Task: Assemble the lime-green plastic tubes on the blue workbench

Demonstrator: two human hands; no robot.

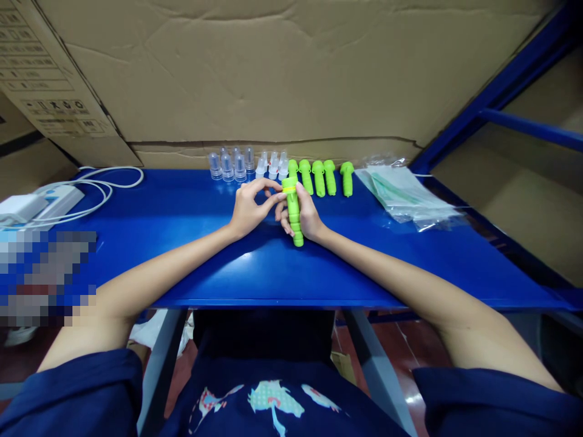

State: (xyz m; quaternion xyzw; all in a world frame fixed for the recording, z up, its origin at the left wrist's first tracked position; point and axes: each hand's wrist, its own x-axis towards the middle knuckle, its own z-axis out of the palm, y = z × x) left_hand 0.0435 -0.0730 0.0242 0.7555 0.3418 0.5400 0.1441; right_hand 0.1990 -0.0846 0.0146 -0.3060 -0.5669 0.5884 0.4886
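My right hand [308, 217] is wrapped around a lime-green ribbed plastic handle [294, 212], held upright above the blue table [182, 243]. My left hand [249, 206] pinches at the top end of that same green piece, thumb and forefinger closed on its head. Just behind my hands lies a row of several more green handles [324, 176]. Left of them stand several clear plastic caps [232, 164] and small white nozzle pieces [273, 165].
Clear plastic bags [405, 194] lie at the right of the table. A white device with a coiled cable [54, 200] sits at the left edge. A cardboard wall [273, 73] backs the table, and a blue metal frame [501, 85] rises at the right.
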